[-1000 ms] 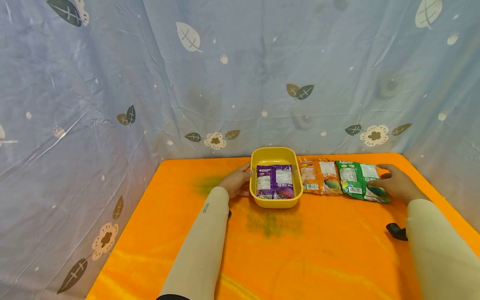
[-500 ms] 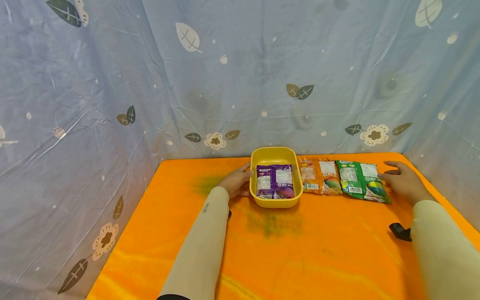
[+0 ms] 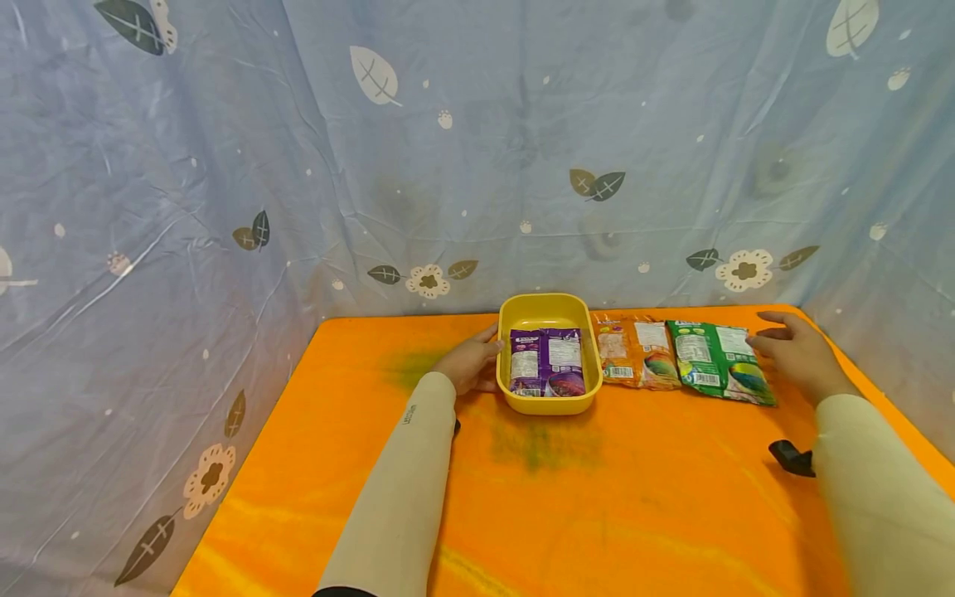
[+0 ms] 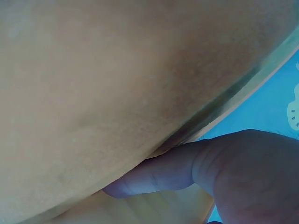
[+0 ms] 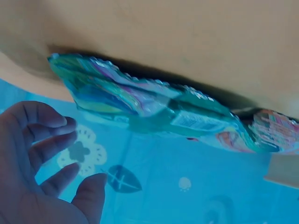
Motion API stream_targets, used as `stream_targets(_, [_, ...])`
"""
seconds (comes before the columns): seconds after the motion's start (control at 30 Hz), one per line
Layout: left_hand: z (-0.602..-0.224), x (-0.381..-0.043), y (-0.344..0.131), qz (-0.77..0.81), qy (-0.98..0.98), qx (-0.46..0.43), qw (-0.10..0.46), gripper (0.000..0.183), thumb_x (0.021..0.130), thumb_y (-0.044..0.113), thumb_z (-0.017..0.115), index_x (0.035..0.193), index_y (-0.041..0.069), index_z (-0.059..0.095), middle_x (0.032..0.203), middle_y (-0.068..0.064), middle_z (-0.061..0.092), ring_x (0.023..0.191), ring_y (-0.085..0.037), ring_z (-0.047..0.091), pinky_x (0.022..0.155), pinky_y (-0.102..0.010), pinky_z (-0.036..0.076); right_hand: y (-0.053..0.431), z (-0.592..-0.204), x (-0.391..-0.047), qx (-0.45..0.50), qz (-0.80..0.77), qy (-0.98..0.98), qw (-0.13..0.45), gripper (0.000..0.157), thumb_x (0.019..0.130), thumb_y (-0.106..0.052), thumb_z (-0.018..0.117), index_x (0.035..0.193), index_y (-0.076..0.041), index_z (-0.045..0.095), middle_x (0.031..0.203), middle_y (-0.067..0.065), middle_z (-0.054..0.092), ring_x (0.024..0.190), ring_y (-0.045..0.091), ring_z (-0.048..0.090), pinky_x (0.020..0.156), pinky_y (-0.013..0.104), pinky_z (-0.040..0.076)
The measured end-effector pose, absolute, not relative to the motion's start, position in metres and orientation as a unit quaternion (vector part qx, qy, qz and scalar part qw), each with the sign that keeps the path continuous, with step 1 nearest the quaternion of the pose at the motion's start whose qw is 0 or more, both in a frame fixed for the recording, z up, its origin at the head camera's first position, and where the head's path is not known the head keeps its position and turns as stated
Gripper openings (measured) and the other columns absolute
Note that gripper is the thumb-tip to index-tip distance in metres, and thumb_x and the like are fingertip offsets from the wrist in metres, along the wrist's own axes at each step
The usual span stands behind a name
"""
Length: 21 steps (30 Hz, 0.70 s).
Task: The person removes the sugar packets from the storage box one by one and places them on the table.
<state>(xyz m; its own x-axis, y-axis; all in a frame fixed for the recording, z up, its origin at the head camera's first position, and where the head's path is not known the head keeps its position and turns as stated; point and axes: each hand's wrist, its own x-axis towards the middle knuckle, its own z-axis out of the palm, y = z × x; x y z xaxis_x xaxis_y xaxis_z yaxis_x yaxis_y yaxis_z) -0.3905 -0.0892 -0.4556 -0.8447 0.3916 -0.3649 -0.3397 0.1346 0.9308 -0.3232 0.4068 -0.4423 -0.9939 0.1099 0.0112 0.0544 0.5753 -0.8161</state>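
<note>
A yellow plastic tub stands near the table's back edge, with a purple packet lying inside it. My left hand grips the tub's left side, a fingertip overlapping the rim. In the left wrist view a finger lies along the tub's wall; the others are hidden. My right hand is just right of a green packet, fingers bent loosely and spread. The right wrist view shows this hand holding nothing, apart from the green packet.
An orange packet lies between the tub and the green packet. A small black object shows beside the right sleeve. Behind the orange-covered table hangs a blue patterned curtain.
My right hand has drawn back from over the green packet to its right side, then shifted slightly toward the table's back. The left hand and tub have stayed in place.
</note>
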Motion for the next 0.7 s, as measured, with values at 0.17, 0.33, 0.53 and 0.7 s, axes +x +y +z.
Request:
stream_targets(0.17, [-0.455,-0.390,-0.089,0.665,0.692,0.015,0.280,0.056,0.102,0.034,0.045,0.152,0.043,0.021,0.136,-0.009,0.049,0.110,-0.027,0.057,0.075,-0.049,0.053,0.398,-0.435,-0.325,-0.027,0.471,-0.881,0.030,0.082,0.095,-0.051,0.049,0.154,-0.009,0.011,0.139,0.031,0.034,0.116,0.046,0.042,0.090,0.060,0.039])
stream_targets(0.33, [-0.456,-0.391,-0.090,0.670,0.688,0.016,0.279,0.055,0.102,0.034,0.045,0.151,0.043,0.022,0.132,-0.006,0.052,0.110,-0.027,0.057,0.075,-0.049,0.053,0.387,-0.431,-0.330,-0.015,0.478,-0.878,0.027,0.083,0.094,-0.053,0.050,0.155,-0.012,0.013,0.139,0.027,0.034,0.117,0.044,0.044,0.092,0.055,0.041])
stream_targets(0.53, [-0.457,-0.391,-0.089,0.674,0.685,0.015,0.278,0.055,0.102,0.033,0.046,0.151,0.044,0.022,0.133,-0.006,0.052,0.110,-0.027,0.057,0.074,-0.049,0.053,0.374,-0.424,-0.334,0.008,0.470,-0.882,0.030,0.078,0.094,-0.052,0.050,0.155,-0.016,0.018,0.137,0.023,0.038,0.114,0.043,0.049,0.089,0.052,0.046])
stream_targets(0.7, [-0.457,-0.391,-0.089,0.671,0.688,0.017,0.277,0.056,0.102,0.034,0.046,0.151,0.044,0.022,0.132,-0.007,0.052,0.109,-0.027,0.058,0.075,-0.049,0.054,0.360,-0.413,-0.338,0.033,0.475,-0.879,0.027,0.074,0.096,-0.048,0.051,0.154,-0.017,0.018,0.138,0.021,0.038,0.115,0.042,0.049,0.092,0.058,0.041])
